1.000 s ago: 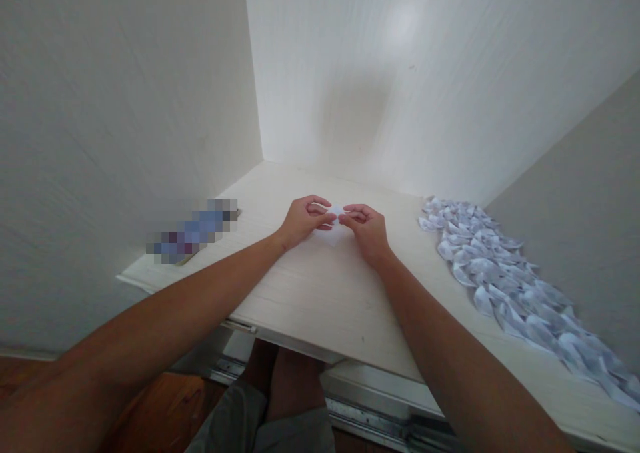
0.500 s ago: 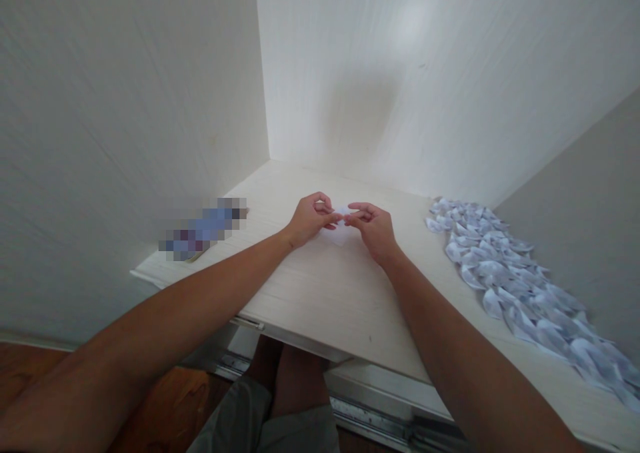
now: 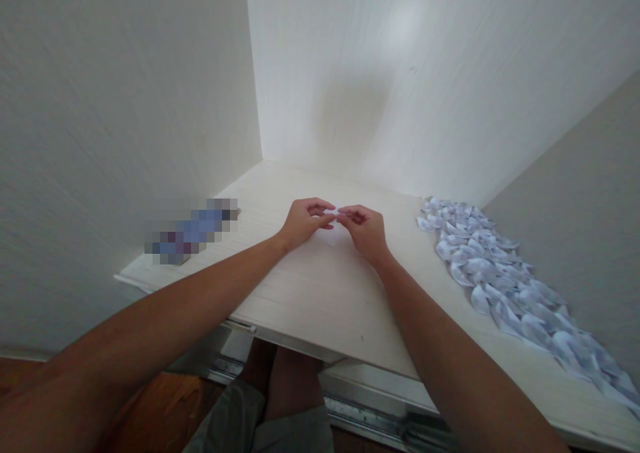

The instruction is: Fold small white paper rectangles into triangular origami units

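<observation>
Above the middle of the white tabletop (image 3: 320, 300), a small piece of white paper (image 3: 330, 237) is pinched between my two hands. My left hand (image 3: 307, 221) grips its left side between thumb and fingers. From the right, my right hand (image 3: 364, 228) holds it in the same way, its fingertips nearly touching those of the left. Fingers cover much of the paper, so its exact shape is hard to make out.
Along the right side of the table lies a long heap of folded white paper pieces (image 3: 500, 273). A pixelated bluish item (image 3: 193, 233) rests at the left, near the wall. White walls (image 3: 320, 73) enclose the back and sides. An open drawer rail (image 3: 365, 416) shows below the front edge.
The camera view has shifted slightly, so the table items appear a little further left. Fingers of both hands have moved slightly on the paper, which stays held between them.
</observation>
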`<state>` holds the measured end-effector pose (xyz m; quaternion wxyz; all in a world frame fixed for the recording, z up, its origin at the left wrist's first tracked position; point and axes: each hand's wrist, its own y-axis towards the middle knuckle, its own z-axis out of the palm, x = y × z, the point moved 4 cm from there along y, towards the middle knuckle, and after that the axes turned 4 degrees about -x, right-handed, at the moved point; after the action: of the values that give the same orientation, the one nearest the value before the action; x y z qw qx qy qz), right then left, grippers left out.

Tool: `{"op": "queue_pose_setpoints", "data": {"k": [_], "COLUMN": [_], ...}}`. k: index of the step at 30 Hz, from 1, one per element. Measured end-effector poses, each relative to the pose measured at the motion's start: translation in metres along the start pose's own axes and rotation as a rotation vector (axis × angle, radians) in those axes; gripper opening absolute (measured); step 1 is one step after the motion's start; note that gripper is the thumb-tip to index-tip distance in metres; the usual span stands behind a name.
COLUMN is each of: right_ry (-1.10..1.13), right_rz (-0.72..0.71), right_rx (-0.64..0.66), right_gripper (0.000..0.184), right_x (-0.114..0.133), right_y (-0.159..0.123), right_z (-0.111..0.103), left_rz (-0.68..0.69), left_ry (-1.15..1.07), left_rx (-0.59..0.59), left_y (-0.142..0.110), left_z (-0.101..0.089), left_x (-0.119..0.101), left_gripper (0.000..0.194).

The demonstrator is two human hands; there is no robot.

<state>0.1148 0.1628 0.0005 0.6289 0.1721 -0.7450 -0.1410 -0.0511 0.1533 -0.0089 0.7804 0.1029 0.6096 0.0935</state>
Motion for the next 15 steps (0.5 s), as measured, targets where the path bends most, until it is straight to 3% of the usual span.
{"op": "queue_pose_setpoints", "data": {"k": [7,15], "right_ry": [-0.021,-0.178], "right_rz": [0.028,-0.103], "right_rx": [-0.001,-0.034], "right_gripper": [0.020,0.019], "right_x": [-0.0018,0.0045], "right_y": [-0.0001,-0.0036], "right_z": [0.0007,0.0015], "left_rz": [0.023,0.015], "left_ry": [0.040,0.031], "left_rx": [-0.016,-0.004], "left_y": [0.0006,0.0011], "left_z": [-0.0018,-0.0015], "left_x": [-0.0015,-0.0005], "left_gripper": [0.043,0.046]}}
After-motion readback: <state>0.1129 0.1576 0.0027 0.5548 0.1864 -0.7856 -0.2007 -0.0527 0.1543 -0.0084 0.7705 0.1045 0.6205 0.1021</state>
